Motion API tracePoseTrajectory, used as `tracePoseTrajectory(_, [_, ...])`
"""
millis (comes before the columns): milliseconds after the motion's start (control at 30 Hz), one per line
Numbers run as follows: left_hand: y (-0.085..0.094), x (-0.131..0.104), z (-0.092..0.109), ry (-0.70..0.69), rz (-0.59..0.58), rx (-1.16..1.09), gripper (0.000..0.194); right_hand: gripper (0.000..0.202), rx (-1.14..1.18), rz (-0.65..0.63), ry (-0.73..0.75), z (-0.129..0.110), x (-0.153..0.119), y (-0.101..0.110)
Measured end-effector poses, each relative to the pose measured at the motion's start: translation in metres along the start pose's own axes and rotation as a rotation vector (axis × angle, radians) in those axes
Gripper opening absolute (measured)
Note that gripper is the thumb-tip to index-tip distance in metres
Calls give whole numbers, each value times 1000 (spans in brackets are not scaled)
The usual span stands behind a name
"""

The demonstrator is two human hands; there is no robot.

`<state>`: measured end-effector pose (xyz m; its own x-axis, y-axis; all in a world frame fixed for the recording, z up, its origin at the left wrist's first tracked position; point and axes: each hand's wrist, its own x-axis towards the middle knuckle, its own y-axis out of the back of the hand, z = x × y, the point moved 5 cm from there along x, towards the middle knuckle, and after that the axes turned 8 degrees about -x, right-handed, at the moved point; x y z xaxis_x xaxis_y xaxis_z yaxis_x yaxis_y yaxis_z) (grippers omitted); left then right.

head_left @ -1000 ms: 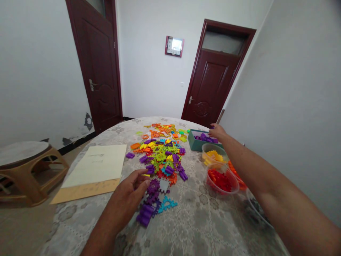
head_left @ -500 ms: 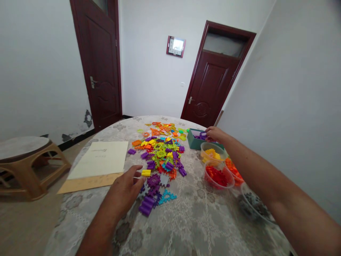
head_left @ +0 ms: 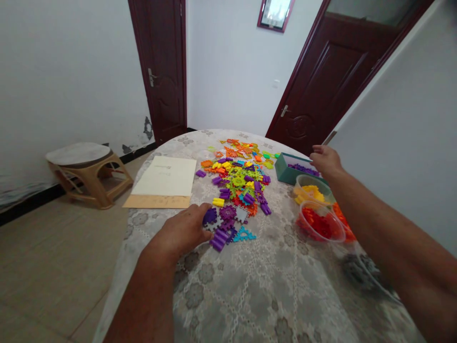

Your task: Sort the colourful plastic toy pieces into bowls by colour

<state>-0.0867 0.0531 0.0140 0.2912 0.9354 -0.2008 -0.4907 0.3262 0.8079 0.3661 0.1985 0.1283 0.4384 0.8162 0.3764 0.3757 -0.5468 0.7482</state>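
Note:
My left hand [head_left: 185, 228] is at the near end of a heap of colourful plastic building pieces [head_left: 239, 181]. Its thumb and fingers are apart, beside a dark purple notched piece [head_left: 210, 216] and a ridged purple piece [head_left: 219, 239]. Just beyond the fingertips lies a yellow connector [head_left: 218, 202]. Over the right end of a green box [head_left: 285, 175] holding purple pieces [head_left: 303, 168], my right hand [head_left: 325, 159] has its fingers curled in. Whatever they may hold is hidden.
Clear tubs of yellow pieces [head_left: 310, 193], red pieces [head_left: 319, 226], orange pieces [head_left: 344, 221] and dark grey pieces [head_left: 367, 271] stand near my right forearm. Paper sheets [head_left: 166, 176] lie left on the patterned tablecloth [head_left: 250, 290]. A stool [head_left: 85, 166] stands beyond.
My view has tilted downward and turned left. My left hand has moved from beside the yellow connector to the purple pieces. My right hand has risen from the box's purple pieces.

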Motion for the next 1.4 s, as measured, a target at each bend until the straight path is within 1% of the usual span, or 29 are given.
tracePoseTrajectory(33, [-2, 0, 1, -16, -2, 10, 71, 34, 4, -29, 26, -9, -14, -3])
tracePoseTrajectory(100, [-5, 2, 3, -40, 1, 35, 75, 32, 24, -161, 136, -33, -54, -12])
tracePoseTrajectory(167, [-8, 4, 5, -59, -4, 56, 76, 25, 39, -309, 362, -63, -112, -22])
tracePoseTrajectory(233, [-11, 6, 5, -59, -16, 76, 76, 20, 79, -404, 601, -89, -179, -30])
tracePoseTrajectory(267, [-12, 7, 5, -52, -21, 86, 75, 20, 107, -450, 675, -98, -210, -35])
tracePoseTrajectory(300, [-12, 8, 4, -46, -26, 96, 75, 22, 118, -510, 709, -103, -238, -42])
tracePoseTrajectory(367, [-13, 9, 5, -44, -31, 110, 74, 27, 118, -609, 722, -106, -283, -58])
tracePoseTrajectory(400, [-13, 9, 5, -51, -29, 114, 74, 30, 104, -637, 723, -105, -299, -67])
tracePoseTrajectory(467, [-15, 11, 8, -67, -24, 120, 73, 36, 69, -653, 725, -103, -319, -80])
tracePoseTrajectory(533, [-19, 13, 11, -79, -23, 123, 73, 41, 33, -638, 723, -100, -328, -89])
tracePoseTrajectory(600, [-23, 15, 15, -91, -22, 118, 74, 44, 7, -624, 709, -96, -329, -92])
tracePoseTrajectory(667, [-28, 17, 19, -114, -24, 99, 74, 42, 23, -603, 689, -91, -326, -91])
tracePoseTrajectory(733, [-31, 18, 21, -137, -18, 79, 70, 41, 91, -560, 656, -84, -317, -88])
tracePoseTrajectory(833, [-30, 19, 23, -150, 15, 77, 60, 40, 214, -491, 531, -68, -299, -85])
tracePoseTrajectory(933, [-26, 18, 26, -174, 37, 64, 49, 31, 315, -497, 360, -52, -284, -90])
tracePoseTrajectory(1000, [-21, 18, 26, -182, 50, 41, 44, 25, 354, -514, 306, -46, -280, -95])
tracePoseTrajectory(1167, [-13, 22, 18, -140, 94, 46, 27, 22, 393, -520, 339, -48, -285, -100])
tracePoseTrajectory(1267, [-9, 21, 15, -144, 96, 25, 25, 22, 405, -492, 360, -52, -288, -97])
tracePoseTrajectory(1400, [-2, 16, 16, -186, 75, -43, 22, 22, 409, -468, 373, -52, -288, -96])
